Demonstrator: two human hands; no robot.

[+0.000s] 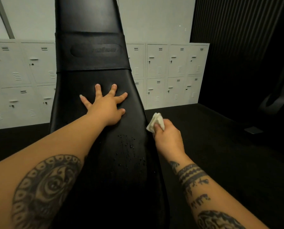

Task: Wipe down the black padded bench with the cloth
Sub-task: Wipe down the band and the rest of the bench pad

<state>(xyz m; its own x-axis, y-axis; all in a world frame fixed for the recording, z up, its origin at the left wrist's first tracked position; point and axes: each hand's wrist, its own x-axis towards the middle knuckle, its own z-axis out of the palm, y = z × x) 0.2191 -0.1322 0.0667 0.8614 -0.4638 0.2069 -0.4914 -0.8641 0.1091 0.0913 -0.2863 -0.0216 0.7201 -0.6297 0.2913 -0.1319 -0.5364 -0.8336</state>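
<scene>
The black padded bench (95, 83) runs away from me up the middle of the head view, its far part tilted upward. My left hand (107, 106) lies flat on the padding with fingers spread, holding nothing. My right hand (166, 137) grips a crumpled white cloth (156, 121) against the bench's right edge. Water droplets (129, 147) dot the padding just below my left hand, near the right edge.
White lockers (171, 73) line the far wall on both sides of the bench. Black floor (220, 146) spreads to the right. A dark slatted wall (237, 30) and a dim piece of equipment (276, 98) stand at the right.
</scene>
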